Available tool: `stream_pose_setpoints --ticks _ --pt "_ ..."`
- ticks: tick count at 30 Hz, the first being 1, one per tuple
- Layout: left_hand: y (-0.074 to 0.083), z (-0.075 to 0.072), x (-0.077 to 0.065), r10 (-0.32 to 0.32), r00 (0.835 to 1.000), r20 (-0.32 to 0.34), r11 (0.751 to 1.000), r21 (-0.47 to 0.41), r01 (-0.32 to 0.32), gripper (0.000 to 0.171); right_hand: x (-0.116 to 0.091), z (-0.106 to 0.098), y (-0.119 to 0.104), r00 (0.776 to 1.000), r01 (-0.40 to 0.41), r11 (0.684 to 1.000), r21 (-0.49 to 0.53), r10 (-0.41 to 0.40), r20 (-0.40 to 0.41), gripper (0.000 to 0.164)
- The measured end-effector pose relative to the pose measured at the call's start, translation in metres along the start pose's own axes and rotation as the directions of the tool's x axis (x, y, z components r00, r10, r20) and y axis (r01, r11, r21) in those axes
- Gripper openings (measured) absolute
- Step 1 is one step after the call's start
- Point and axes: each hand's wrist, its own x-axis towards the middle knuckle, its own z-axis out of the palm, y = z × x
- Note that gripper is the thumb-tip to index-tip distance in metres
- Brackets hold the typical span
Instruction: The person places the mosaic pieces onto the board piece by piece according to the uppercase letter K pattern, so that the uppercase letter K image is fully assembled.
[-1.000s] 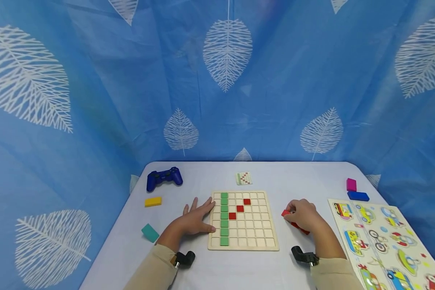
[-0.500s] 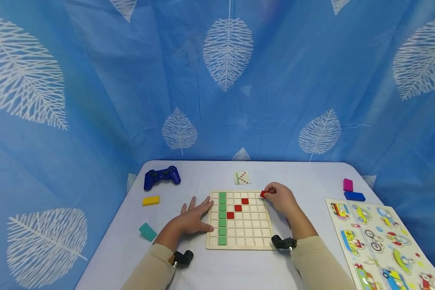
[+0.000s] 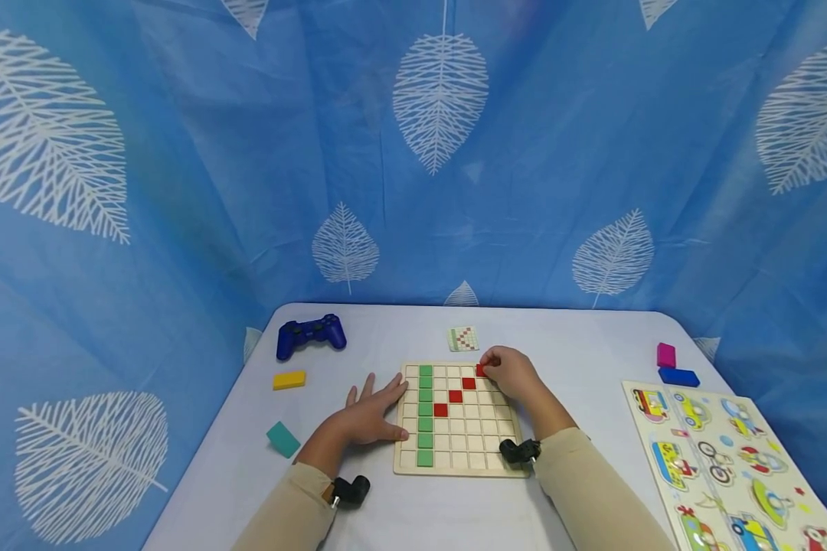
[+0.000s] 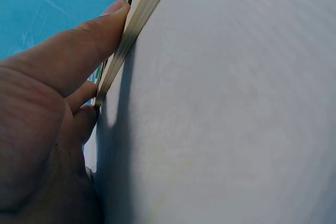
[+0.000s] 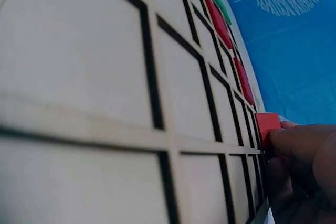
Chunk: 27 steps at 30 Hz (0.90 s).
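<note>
A wooden grid board point(image 3: 455, 448) lies flat on the white table, with a column of green tiles point(image 3: 425, 409) on its left side and a diagonal of red tiles point(image 3: 455, 396). My left hand point(image 3: 365, 417), fingers spread, rests against the board's left edge; in the left wrist view the thumb point(image 4: 79, 51) touches its rim. Over the top row, my right hand point(image 3: 513, 373) pinches a red tile point(image 5: 266, 127) between thumb and finger, tilted up from the grid. The fingertips partly cover that tile in the head view. Behind the board lies a small pattern card point(image 3: 463, 338).
To the left lie a blue game controller point(image 3: 311, 335), a yellow block point(image 3: 289, 380) and a teal block point(image 3: 283, 439). On the right are a magenta block point(image 3: 666, 355), a blue block point(image 3: 678, 376) and a picture puzzle board point(image 3: 730, 459). A blue leaf-patterned curtain point(image 3: 524, 191) hangs behind.
My right hand has picked up a red tile from right of the board and carried it left to the top row. The left hand stays on the board's left edge.
</note>
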Motion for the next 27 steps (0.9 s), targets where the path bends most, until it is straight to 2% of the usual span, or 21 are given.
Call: stream_pose_setpoints --ticks 4,10,13,15,19,24,27 --pt "0.001 0.001 0.001 0.002 1.000 -0.004 1.000 0.006 -0.002 0.102 -0.003 0.000 0.002 1.000 -0.002 1.000 -0.028 0.003 0.020 0.018" --pt "0.003 0.002 0.000 0.003 1.000 -0.005 1.000 0.005 -0.003 0.102 -0.008 -0.004 0.001 0.995 0.018 0.993 -0.113 -0.007 0.097 0.036" --pt "0.003 0.003 -0.001 0.001 1.000 -0.004 1.000 0.005 -0.001 0.102 -0.015 -0.012 0.004 0.993 0.031 0.995 -0.099 -0.020 0.117 0.043" --pt "0.003 0.004 -0.001 -0.005 1.000 -0.006 1.000 0.000 0.005 0.102 -0.025 -0.021 0.010 0.994 0.012 0.999 -0.047 -0.007 0.108 0.046" --pt "0.003 0.007 -0.001 -0.011 1.000 -0.003 1.000 -0.005 0.011 0.102 -0.054 -0.049 0.035 0.995 -0.055 0.998 -0.011 0.056 0.083 0.047" --pt "0.002 0.006 0.001 -0.017 1.000 -0.006 1.000 0.009 0.017 0.102 -0.086 -0.084 0.081 0.988 -0.131 0.988 -0.084 0.137 0.072 0.047" --pt "0.003 0.006 0.001 -0.018 1.000 -0.008 1.000 0.009 0.018 0.102 -0.098 -0.096 0.098 0.983 -0.141 0.984 -0.109 0.152 0.102 0.046"
